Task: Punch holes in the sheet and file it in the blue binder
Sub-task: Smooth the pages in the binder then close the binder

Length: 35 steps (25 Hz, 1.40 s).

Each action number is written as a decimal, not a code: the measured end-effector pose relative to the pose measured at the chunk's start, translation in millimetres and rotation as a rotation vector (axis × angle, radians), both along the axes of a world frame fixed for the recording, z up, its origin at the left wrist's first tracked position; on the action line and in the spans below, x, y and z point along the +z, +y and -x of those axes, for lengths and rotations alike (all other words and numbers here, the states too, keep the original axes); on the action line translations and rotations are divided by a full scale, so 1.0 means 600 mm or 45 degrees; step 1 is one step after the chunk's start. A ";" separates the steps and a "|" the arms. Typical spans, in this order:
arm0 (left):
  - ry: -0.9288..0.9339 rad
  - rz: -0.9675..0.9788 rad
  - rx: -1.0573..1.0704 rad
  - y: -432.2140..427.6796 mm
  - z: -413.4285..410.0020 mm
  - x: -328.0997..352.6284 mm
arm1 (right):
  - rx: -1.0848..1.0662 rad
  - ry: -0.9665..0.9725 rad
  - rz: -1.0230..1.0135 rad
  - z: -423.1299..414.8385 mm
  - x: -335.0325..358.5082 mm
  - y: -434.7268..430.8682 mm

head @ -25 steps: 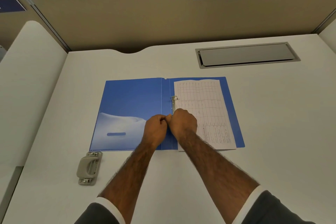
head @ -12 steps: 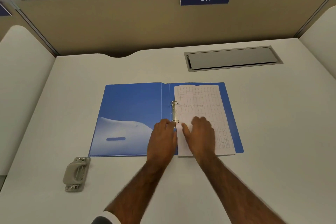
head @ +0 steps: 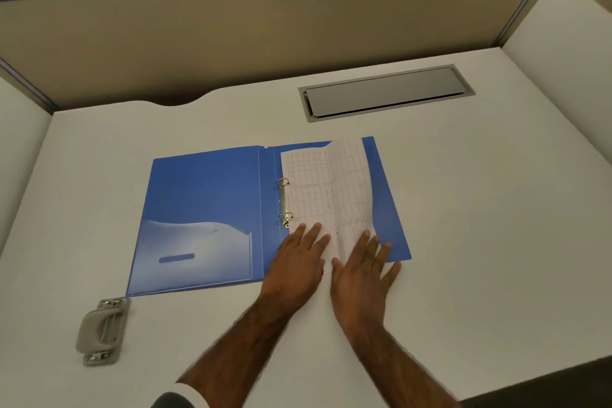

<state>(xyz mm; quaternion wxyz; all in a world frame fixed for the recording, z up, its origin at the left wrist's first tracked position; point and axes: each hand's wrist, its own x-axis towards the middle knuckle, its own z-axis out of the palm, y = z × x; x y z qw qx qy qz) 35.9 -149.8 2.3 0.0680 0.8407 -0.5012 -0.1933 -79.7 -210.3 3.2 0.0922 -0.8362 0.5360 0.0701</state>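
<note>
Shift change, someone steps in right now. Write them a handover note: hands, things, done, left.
Left hand: open, flat on the sheet, at its near left corner. Right hand: open, flat on its near right corner.
Blue binder lies open on the desk; sheet on its right half, left edge at the rings. Hole punch lies near left, touched by neither hand.
Done: sheet apparently punched and on the rings. Left: flatten it, close the binder.
</note>
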 end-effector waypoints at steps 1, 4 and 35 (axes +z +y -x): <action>0.024 0.006 0.015 -0.002 0.000 0.004 | 0.045 -0.138 0.013 -0.003 0.002 0.001; 0.087 0.070 0.078 -0.010 -0.007 0.018 | -0.025 -0.850 -0.095 -0.019 0.025 -0.005; 1.022 0.429 1.058 -0.176 -0.055 0.129 | -0.239 -0.969 -0.701 -0.052 0.117 -0.174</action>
